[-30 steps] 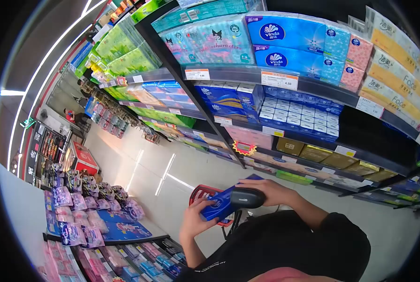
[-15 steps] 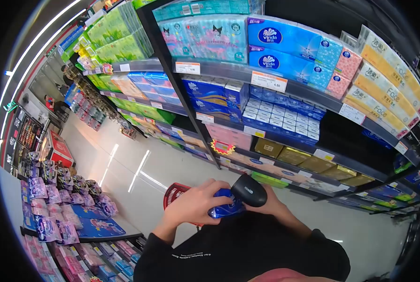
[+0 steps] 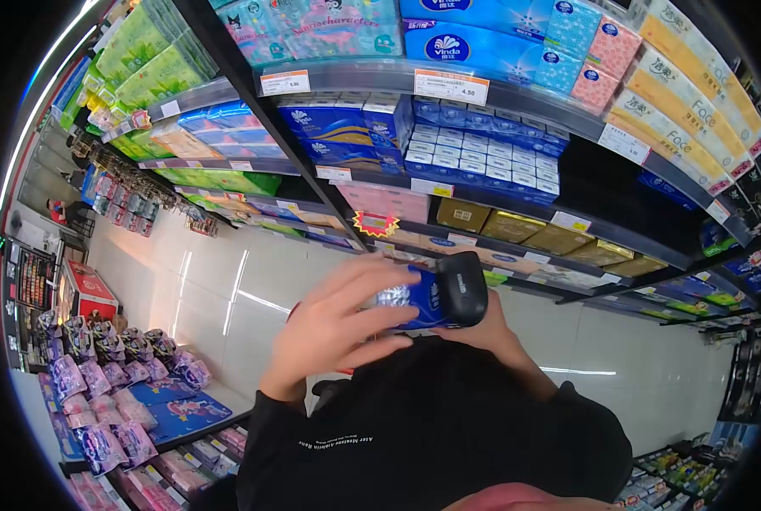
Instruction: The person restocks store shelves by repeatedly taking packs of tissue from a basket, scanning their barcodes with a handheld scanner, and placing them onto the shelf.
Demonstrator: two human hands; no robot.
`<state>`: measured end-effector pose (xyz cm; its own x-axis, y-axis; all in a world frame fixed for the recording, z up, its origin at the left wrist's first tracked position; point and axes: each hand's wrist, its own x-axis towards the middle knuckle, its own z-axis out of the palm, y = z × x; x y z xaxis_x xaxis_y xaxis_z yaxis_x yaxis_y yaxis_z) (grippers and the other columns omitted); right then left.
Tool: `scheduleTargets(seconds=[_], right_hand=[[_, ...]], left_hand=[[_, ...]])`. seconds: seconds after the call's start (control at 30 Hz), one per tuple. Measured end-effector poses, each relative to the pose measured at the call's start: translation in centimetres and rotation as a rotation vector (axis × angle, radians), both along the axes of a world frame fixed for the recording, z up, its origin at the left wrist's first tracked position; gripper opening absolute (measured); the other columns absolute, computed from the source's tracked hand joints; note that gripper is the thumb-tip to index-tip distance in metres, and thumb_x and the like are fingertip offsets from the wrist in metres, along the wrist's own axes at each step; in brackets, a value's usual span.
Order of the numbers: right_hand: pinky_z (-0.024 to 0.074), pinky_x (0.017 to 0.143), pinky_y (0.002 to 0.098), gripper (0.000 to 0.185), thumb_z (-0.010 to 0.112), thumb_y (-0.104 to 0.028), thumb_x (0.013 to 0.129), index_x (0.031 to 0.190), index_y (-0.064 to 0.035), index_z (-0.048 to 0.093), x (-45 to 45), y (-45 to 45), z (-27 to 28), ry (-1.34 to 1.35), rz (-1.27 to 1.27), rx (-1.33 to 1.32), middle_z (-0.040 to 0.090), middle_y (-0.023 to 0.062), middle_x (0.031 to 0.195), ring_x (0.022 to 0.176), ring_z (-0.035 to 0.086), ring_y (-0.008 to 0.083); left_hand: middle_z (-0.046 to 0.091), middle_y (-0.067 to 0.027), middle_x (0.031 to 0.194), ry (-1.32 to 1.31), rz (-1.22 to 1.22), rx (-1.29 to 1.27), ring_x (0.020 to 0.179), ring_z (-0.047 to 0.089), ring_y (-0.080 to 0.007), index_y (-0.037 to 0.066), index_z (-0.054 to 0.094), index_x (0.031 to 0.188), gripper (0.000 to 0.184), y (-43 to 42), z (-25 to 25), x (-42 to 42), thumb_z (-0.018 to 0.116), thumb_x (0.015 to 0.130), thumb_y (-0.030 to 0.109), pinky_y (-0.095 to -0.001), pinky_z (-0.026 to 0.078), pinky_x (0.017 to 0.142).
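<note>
One blue pack, in front of the torso at mid-view, between left fingers and black device. Long axis of the visible part runs roughly left-right in view. Shiny silvery patch faces up on its left portion; right end tucks against the device, left end is covered by fingers, so can't confirm full length.

Left hand: fingers spread wide, tips over the pack's left part, motion-blurred. Can't tell if it bears any weight. Right hand: wrapped on the black device, fingers mostly hidden behind it; can't tell if they also grip the pack. Device's long axis runs about up-down in view, crosswise to the pack.

Containers: red basket, only slivers visible behind the left hand; contents hidden. Shelf beyond: open-topped box of small packs in rows, white labels up; large blue packs left of it; gold boxes one level down. Yellow packs stacked upper right. Lower left, a display stand with pink pouches.
</note>
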<state>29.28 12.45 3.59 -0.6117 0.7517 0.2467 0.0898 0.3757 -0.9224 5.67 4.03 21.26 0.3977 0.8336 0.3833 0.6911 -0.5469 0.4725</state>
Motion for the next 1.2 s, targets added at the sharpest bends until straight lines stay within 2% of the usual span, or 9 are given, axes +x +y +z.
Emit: scheduleTargets(seconds=[0.07,0.13,0.17,0.23,0.33,0.43,0.9,1.0,1.2], right_hand=[[0.0538,0.082,0.0369,0.068,0.092,-0.028,0.057,0.114,-0.0038,0.062,0.3,0.2,0.9,-0.024,-0.003,-0.012,0.069,0.0133,0.099,0.089,0.069,0.0253],[0.0537,0.081,0.0366,0.064,0.092,-0.028,0.057,0.11,-0.0029,0.064,0.7,0.4,1.2,-0.059,-0.031,-0.035,0.069,0.0126,0.098,0.087,0.068,0.0239],[0.0537,0.081,0.0366,0.064,0.092,-0.028,0.057,0.11,-0.0029,0.064,0.8,0.4,1.2,-0.079,-0.02,-0.032,0.069,0.0126,0.098,0.087,0.068,0.0239],[0.0523,0.078,0.0312,0.057,0.093,-0.022,0.056,0.102,-0.0019,0.066,0.8,0.4,1.4,-0.064,-0.046,-0.044,0.068,0.0066,0.092,0.081,0.062,0.0145],[0.0538,0.08,0.0357,0.063,0.091,-0.028,0.058,0.11,-0.0034,0.064,0.8,0.4,2.0,-0.125,-0.021,0.056,0.069,0.0121,0.097,0.087,0.069,0.0242],[0.0523,0.077,0.0311,0.056,0.093,-0.022,0.056,0.101,-0.0029,0.067,0.6,0.2,0.9,-0.133,-0.01,0.051,0.068,0.0066,0.09,0.078,0.062,0.0155],[0.0521,0.081,0.0325,0.065,0.093,-0.02,0.056,0.112,-0.0027,0.065,1.2,-0.3,0.6,-0.051,-0.009,-0.072,0.068,0.0077,0.1,0.088,0.063,0.0165],[0.054,0.076,0.0327,0.054,0.091,-0.024,0.061,0.104,-0.0021,0.067,1.0,-0.6,0.5,-0.081,-0.011,-0.058,0.07,0.0098,0.091,0.08,0.067,0.0177],[0.0513,0.078,0.032,0.064,0.093,-0.022,0.056,0.11,-0.0025,0.064,0.9,-0.2,0.3,-0.138,0.035,-0.033,0.067,0.007,0.096,0.082,0.061,0.0157]], left_hand=[[0.07,-0.011,0.105,-0.256,-0.141,0.352,0.094,0.068,-0.0307,0.006,0.067,0.108,0.038,-1.7,4.0,-0.2,0.078,0.072,0.014,-0.0386,0.056,0.08],[0.073,-0.011,0.091,-0.375,-0.327,0.357,0.083,0.07,-0.0282,0.005,0.07,0.102,0.025,-2.8,9.5,-0.4,0.075,0.079,0.013,-0.0355,0.057,0.076],[0.066,-0.0089,0.086,-0.407,-0.216,0.337,0.075,0.064,-0.025,0.007,0.057,0.096,0.009,-3.8,10.9,1.0,0.061,0.089,0.008,-0.0404,0.052,0.069],[0.059,-0.01,0.075,-1.089,0.097,0.6,0.068,0.06,-0.026,0.005,0.053,0.085,0.022,-4.8,9.8,6.2,0.071,0.081,0.017,-0.0417,0.048,0.061],[0.059,-0.0104,0.075,-1.11,0.107,0.617,0.068,0.06,-0.0262,0.005,0.053,0.084,0.022,-5.6,9.2,6.5,0.071,0.081,0.017,-0.0416,0.048,0.061],[0.059,-0.0108,0.075,-1.103,0.078,0.61,0.068,0.06,-0.0266,0.004,0.053,0.084,0.022,-5.7,8.9,6.4,0.071,0.08,0.016,-0.0414,0.048,0.061],[0.061,-0.0132,0.077,-0.99,-0.043,0.586,0.068,0.062,-0.0285,0.002,0.055,0.081,0.021,-0.4,9.3,8.5,0.072,0.078,0.014,-0.0409,0.05,0.06],[0.061,-0.0137,0.077,-0.997,-0.039,0.513,0.068,0.062,-0.0289,0.001,0.055,0.081,0.021,-2.2,8.6,7.0,0.073,0.077,0.013,-0.0407,0.05,0.06],[0.062,-0.0146,0.078,-0.981,-0.116,0.468,0.068,0.063,-0.0297,0.0,0.056,0.08,0.021,-6.9,7.7,3.6,0.073,0.076,0.012,-0.0405,0.051,0.059]])
